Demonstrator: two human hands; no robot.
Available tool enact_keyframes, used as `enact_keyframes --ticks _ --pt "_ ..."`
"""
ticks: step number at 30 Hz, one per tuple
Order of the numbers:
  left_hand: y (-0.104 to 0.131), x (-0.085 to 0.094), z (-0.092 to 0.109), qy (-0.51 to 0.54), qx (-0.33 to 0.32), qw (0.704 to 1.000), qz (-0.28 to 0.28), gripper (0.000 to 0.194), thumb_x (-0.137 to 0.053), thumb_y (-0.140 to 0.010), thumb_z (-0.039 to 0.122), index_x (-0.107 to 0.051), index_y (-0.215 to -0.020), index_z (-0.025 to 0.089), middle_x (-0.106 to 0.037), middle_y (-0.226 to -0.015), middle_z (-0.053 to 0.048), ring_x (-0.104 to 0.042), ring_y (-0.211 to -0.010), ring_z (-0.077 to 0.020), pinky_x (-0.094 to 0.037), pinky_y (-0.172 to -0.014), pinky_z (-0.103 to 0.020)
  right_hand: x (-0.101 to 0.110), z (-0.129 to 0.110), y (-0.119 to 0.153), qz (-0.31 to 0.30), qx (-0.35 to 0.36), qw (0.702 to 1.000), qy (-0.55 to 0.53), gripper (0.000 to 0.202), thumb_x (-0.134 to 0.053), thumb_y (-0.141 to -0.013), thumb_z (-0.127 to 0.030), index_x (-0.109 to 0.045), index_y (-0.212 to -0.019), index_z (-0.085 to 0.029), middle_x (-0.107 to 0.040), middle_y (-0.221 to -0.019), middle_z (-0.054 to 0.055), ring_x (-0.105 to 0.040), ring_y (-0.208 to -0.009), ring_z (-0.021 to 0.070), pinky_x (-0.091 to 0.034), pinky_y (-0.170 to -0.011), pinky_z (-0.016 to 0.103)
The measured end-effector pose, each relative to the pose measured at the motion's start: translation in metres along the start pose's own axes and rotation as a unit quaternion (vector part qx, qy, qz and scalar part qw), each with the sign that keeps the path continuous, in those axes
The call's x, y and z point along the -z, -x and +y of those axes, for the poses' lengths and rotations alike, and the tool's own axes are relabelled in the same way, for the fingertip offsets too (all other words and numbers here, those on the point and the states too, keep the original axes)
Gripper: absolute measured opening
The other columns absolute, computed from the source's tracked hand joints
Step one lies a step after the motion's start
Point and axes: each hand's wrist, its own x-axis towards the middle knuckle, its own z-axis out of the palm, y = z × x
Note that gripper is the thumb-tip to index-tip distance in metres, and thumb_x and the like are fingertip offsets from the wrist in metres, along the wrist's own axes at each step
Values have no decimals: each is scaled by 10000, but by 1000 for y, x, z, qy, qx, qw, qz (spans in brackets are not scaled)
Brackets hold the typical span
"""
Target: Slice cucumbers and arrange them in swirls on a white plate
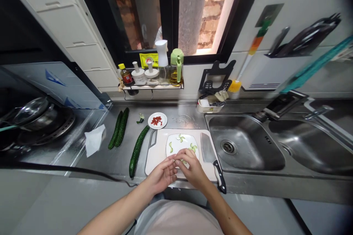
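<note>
- Left hand (164,173) and right hand (190,165) meet at the plate (178,147)'s six o'clock; grip's hold cannot be told.
- Cucumber slice (171,147) at nine points lengthwise twelve-to-six.

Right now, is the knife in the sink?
No, the knife lies with its blade on the cutting board, beside the white plate.
</note>
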Motion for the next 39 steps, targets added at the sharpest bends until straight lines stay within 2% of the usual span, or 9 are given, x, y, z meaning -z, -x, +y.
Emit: enact_keyframes --ticks 4,8,12,20,24,31,39 --pt "0 1 5 -1 15 1000 -5 410 -745 -746 171 -595 -1122 230 -614 -758 28 -575 -611 -51 -408 -593 -169 0 2 0 -1 8 1000 11 181 -508 -920 -283 -681 -966 -263 -600 -977 59 -521 -967 212 -432 -860 388" --pt "2 -1 11 -21 18 1000 4 449 -764 -725 155 -602 -1138 227 -603 -766 25 -533 -569 -37 -389 -568 -166 2 -1 -1 2 14 999 48 150 -512 -913 -277 -657 -885 -248 -593 -947 60 -520 -947 215 -438 -834 372" --pt "2 -1 15 -53 -4 999 14 521 -803 -679 163 -593 -1152 228 -588 -754 32 -508 -558 -34 -358 -543 -165 0 -3 0 -6 26 998 58 122 -506 -913 -252 -604 -844 -226 -604 -927 51 -525 -919 203 -429 -822 355" --pt "2 -4 14 -123 -50 991 22 520 -855 -601 202 -624 -1067 192 -528 -714 43 -453 -558 -26 -293 -525 -168 0 0 2 -36 23 994 97 123 -505 -900 -240 -547 -786 -219 -593 -842 43 -502 -848 194 -417 -745 322" --pt "2 -8 11 -163 -80 983 31 536 -864 -582 253 -626 -1058 193 -508 -720 43 -450 -584 -36 -276 -539 -179 -2 2 5 -31 9 996 81 139 -495 -892 -235 -524 -756 -222 -588 -820 32 -501 -827 184 -407 -729 306" --pt "-3 -5 2 -247 -178 951 46 513 -826 -622 379 -622 -1044 171 -451 -694 61 -386 -575 -40 -277 -546 -189 -7 7 5 -25 -30 999 36 144 -501 -874 -200 -511 -730 -209 -592 -800 21 -505 -820 172 -393 -750 302" --pt "-5 -2 5 -259 -202 943 57 493 -810 -629 399 -602 -1013 169 -466 -652 66 -432 -570 -50 -338 -569 -188 -9 15 -1 -30 -70 997 -29 135 -533 -855 -245 -567 -733 -198 -612 -755 3 -540 -753 141 -398 -693 256"
